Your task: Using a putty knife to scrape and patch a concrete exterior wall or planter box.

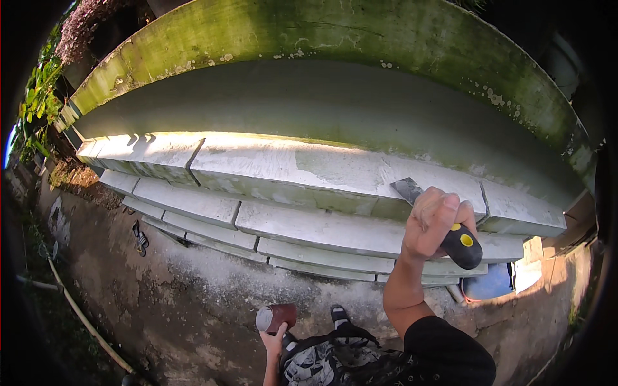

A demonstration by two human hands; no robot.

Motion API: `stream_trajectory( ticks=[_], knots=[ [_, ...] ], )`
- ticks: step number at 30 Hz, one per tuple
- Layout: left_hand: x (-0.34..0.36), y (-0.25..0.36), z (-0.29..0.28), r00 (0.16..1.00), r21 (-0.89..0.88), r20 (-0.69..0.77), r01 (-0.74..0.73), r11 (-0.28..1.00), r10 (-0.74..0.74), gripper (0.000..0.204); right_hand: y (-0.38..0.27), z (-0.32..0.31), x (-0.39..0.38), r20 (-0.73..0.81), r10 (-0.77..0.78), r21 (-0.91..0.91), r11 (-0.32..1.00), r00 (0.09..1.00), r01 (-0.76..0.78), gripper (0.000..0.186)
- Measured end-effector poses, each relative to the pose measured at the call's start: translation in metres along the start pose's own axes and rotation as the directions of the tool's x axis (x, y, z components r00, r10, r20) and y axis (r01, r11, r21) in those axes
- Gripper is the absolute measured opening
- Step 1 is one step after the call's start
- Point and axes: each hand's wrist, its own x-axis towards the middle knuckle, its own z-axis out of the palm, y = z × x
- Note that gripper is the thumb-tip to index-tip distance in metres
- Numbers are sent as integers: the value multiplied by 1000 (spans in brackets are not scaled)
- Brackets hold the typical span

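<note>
While the stack of pale slabs [309,222] stretches across my head view, I have the person's right hand [441,222] above its right half, fingers clenched round the dark, yellow-dotted handle of a scraper [465,256]. The flat blade points toward the top slab of the stack, at its front edge; from here I cannot tell whether the metal touches. That slab's upper face is streaked white, with a greyer patch near the middle of the stack. In front of the stack, well below the scraper, I see the left hand [274,341] grasping a reddish-brown cylinder [282,315] with a pale round end; the thumb shows against its side, though I cannot make out the other fingers clearly. White powder [238,276] is scattered on the ground along the near side of the stack. Behind the stack rises a curved, green-stained wall [322,29]. I find a dark sandal [140,238] just off the stack's left front, a pale pole [87,318] farther out on that side, and a blue container [488,282] by the stack's right end. Leafy plants [40,103] grow beyond its left end.
</note>
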Motion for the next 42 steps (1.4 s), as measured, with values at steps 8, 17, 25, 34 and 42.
stream_trajectory(
  ticks=[8, 17, 25, 34, 42],
  knots=[
    [2, -21, -15, 1000, 0, 8, -23, 1000, 23, 77, 15, 2, 3, -52, -50, -68, 997, 997, 46, 38],
    [-1, -14, -20, 999, 1, -28, 45, 999, -45, 73, 34, 4, 11, 10, -178, -397, 902, 984, 167, 40],
    [-1, 2, -15, 997, -11, -22, 80, 997, -80, 77, 40, 5, 10, 111, -260, -466, 839, 959, 282, 37],
    [-3, -1, -29, 999, -24, 47, 20, 1000, -19, 79, 31, 14, 8, 85, -267, -537, 799, 960, 270, 42],
    [6, -16, -38, 1000, -42, -23, 17, 999, -18, 83, 33, 11, 7, 7, -274, -489, 838, 962, 242, 42]
  ],
)
